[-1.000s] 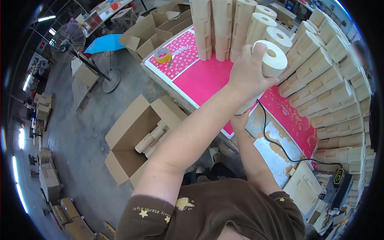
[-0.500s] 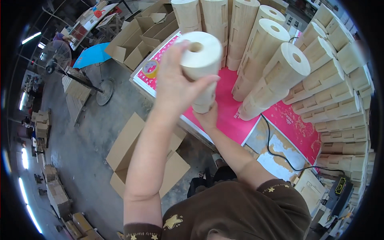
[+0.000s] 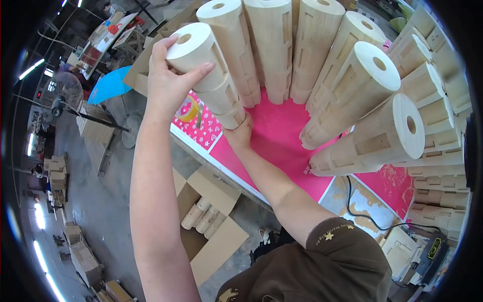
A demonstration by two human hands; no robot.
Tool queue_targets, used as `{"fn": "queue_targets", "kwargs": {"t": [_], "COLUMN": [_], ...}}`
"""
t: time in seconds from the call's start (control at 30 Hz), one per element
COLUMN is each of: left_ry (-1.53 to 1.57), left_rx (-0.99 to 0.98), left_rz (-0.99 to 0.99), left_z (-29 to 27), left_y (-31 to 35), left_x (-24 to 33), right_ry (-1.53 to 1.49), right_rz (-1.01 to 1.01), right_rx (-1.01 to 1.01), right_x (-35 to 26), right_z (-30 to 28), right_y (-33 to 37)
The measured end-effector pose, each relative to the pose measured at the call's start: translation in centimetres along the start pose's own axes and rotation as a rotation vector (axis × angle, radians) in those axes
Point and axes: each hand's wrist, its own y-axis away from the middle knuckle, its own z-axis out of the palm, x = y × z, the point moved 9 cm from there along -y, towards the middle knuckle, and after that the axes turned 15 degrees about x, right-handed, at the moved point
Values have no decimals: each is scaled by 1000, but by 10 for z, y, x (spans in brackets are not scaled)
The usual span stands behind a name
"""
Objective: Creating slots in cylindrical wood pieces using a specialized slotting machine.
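Note:
My left hand (image 3: 168, 83) grips the top of a tall stack of pale wooden cylinders (image 3: 210, 83), its thumb on the near side and its fingers round the left. The top cylinder has a round hole in its end, and rectangular recesses show down the side. At the foot of this stack my right hand (image 3: 240, 133) is closed round the lowest cylinder, its fingertips partly hidden behind the wood. The stack is at the left end of a row of similar upright stacks (image 3: 271, 50) on a pink printed sheet (image 3: 274, 136).
A yellow tape roll (image 3: 187, 109) lies on the sheet's left part. An open cardboard box (image 3: 216, 256) on the floor holds several cylinders. More cylinders (image 3: 437, 168) are piled at the right. A black cable (image 3: 362, 215) crosses the table; a fan (image 3: 65, 95) and blue umbrella (image 3: 110, 85) stand left.
Both hands have moved the stack leftward, up beside the left end of the row. My view has shifted, and cylinders inside the floor box now show.

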Motion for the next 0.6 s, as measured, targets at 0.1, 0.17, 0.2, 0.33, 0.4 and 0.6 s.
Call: {"fn": "queue_targets", "kwargs": {"t": [0.1,0.17,0.2,0.33,0.4,0.6], "left_ry": [47,63,1,70,74,95], "left_rx": [-35,-28,-22,-46,-53,-9], "left_rz": [-49,-65,-78,-91,-94,-110], "left_z": [5,10,11,18,22,6], "left_y": [-8,-11,-11,-13,-11,-18], "left_x": [-9,-11,-12,-11,-15,-27], "right_ry": [-23,-33,-1,17,12,12], "right_rz": [-37,-64,-59,-23,-23,-191], "right_rx": [36,73,87,68,-38,-359], "right_x": [0,2,5,3,15,4], "right_z": [5,8,8,7,-7,-152], "right_y": [-6,-10,-10,-15,-17,46]}}
